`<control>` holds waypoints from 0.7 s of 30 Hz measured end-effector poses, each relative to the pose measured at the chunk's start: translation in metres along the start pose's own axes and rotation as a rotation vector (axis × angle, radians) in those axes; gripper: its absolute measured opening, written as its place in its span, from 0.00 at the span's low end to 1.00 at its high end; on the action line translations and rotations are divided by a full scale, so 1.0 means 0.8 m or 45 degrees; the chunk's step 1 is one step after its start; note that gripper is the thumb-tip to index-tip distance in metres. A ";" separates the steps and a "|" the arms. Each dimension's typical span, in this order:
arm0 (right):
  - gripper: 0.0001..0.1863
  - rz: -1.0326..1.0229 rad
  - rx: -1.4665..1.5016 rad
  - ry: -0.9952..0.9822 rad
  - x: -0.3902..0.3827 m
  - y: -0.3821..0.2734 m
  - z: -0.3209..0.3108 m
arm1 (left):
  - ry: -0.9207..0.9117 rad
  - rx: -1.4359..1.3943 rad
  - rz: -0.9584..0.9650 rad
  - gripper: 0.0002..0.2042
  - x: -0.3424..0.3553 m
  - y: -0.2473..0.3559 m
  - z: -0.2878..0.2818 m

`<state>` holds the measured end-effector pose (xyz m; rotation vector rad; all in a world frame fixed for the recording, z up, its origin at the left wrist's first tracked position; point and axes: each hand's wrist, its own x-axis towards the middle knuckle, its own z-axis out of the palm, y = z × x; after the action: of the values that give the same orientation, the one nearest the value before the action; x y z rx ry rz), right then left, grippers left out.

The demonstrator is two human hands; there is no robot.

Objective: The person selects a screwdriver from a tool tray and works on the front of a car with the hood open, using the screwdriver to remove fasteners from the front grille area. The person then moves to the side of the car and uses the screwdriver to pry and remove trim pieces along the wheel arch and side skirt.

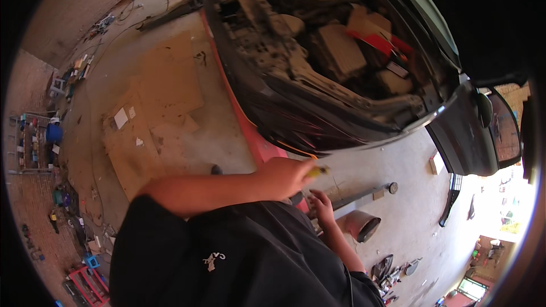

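My left hand (284,177) reaches across in front of my black shirt, fingers closed round a small yellow and dark object (317,171). Most of that object is hidden in the grip, and motion blurs it. Just below and to the right is my right hand (323,207), its fingers loosely bent and apart, with nothing visible in them. Beyond both hands stands a dark car with its front end (318,119) facing me and its engine bay (335,51) exposed. A red tray-like thing (378,42) lies over the engine parts.
An open car door (469,142) juts out at the right. A long grey bar (358,198) and a cylindrical bucket (362,226) stand on the floor near my right hand. Flattened cardboard (165,74) covers the floor at left. A red frame (88,285) lies lower left.
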<state>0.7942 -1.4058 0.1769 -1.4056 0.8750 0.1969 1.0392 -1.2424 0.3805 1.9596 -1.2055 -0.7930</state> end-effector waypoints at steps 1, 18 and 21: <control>0.24 -0.179 0.094 -0.191 0.011 -0.043 0.046 | 0.034 -0.033 -0.087 0.15 -0.028 -0.043 -0.022; 0.24 -0.100 -0.239 -0.253 0.261 -0.337 0.606 | 1.395 -0.458 1.030 0.09 -0.414 -0.288 -0.532; 0.24 -0.092 -0.285 -0.204 0.324 -0.367 0.655 | 1.209 -0.572 1.346 0.09 -0.400 -0.318 -0.594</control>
<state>1.3643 -1.0859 0.1970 -1.6023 0.6841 0.3564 1.4139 -0.7527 0.4918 0.8565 -1.0739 0.3780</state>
